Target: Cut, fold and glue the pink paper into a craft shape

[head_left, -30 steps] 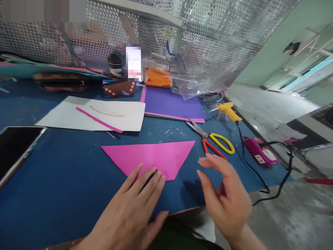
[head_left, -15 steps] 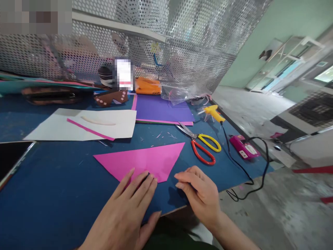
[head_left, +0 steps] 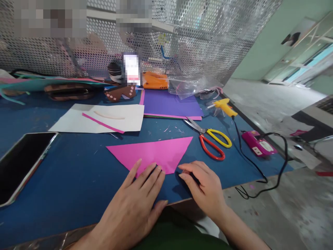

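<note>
A folded pink paper point(head_left: 156, 152) lies on the blue table point(head_left: 83, 170), its long edge away from me. My left hand point(head_left: 137, 198) rests with fingers spread on the paper's near edge. Just right of the paper's near right corner, my right hand point(head_left: 204, 185) is raised a little, thumb and forefinger apart with nothing between them. Scissors with one red and one yellow handle point(head_left: 212, 142) lie partly open beyond my right hand. A white sheet point(head_left: 67, 121) behind the paper bears a thin pink strip point(head_left: 102, 122) and a pale curved strip point(head_left: 109, 116).
A phone point(head_left: 23, 163) lies at the left. Purple sheets point(head_left: 171, 104), an orange item point(head_left: 155, 81) and a brown cutout point(head_left: 121, 93) sit at the back. At the right are a yellow glue gun point(head_left: 226, 106), a magenta power socket point(head_left: 258, 144) and black cable.
The view has swung left, so everything appears further right and more of the phone shows. My right thumb and forefinger have parted slightly. My left hand remains on the paper.
</note>
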The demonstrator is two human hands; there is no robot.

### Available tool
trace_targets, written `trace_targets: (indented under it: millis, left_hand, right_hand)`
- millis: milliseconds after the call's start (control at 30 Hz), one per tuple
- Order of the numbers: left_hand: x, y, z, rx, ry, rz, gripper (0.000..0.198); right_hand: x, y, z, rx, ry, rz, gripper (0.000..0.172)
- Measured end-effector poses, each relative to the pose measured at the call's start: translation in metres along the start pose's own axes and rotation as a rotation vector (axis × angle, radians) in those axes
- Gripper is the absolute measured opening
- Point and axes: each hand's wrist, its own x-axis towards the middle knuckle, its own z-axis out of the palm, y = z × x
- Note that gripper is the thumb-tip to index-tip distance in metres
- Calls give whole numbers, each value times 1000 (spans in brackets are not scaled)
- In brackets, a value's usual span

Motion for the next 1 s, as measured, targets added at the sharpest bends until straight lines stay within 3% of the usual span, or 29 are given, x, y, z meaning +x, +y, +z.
trace_targets:
  millis: [1000]
  left_hand:
    - [-4, -1, 5, -62, 9, -39, 40]
  right_hand:
    - [-2, 1, 3, -59, -26, -47, 13]
